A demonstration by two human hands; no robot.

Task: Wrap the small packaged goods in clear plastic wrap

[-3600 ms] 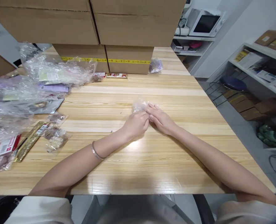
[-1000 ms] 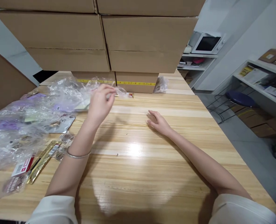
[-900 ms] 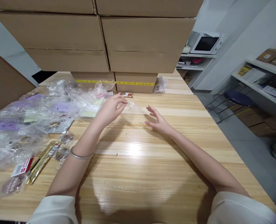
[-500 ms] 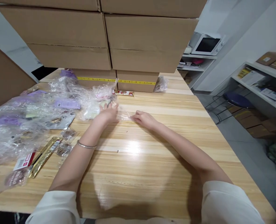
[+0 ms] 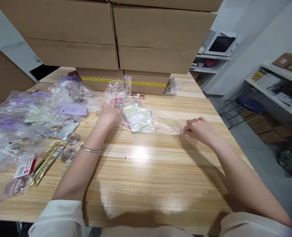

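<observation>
A clear plastic bag (image 5: 167,121) with pale green packets (image 5: 139,119) inside lies stretched across the wooden table. My right hand (image 5: 199,129) pinches the bag's right end, a little above the tabletop. At the other side, my left hand (image 5: 110,115) rests with fingers spread on crumpled clear wrapping, just left of the packets. Its fingertips are close to a bit of pink print under the film. A purple packet (image 5: 72,110) in clear wrap lies left of this hand, beside the heap of wrapped packets (image 5: 19,131).
Stacked cardboard boxes (image 5: 158,56) block the far side, with yellow tape (image 5: 148,84) along the lowest ones. Gold stick packets (image 5: 47,163) lie at the left front. A small red packet (image 5: 137,95) sits before the boxes. Shelves with a microwave (image 5: 221,43) stand at the back right.
My right hand has moved right, pulling the bag's end along. The green packets have slid right, out from beside my left hand, which has shifted slightly left.
</observation>
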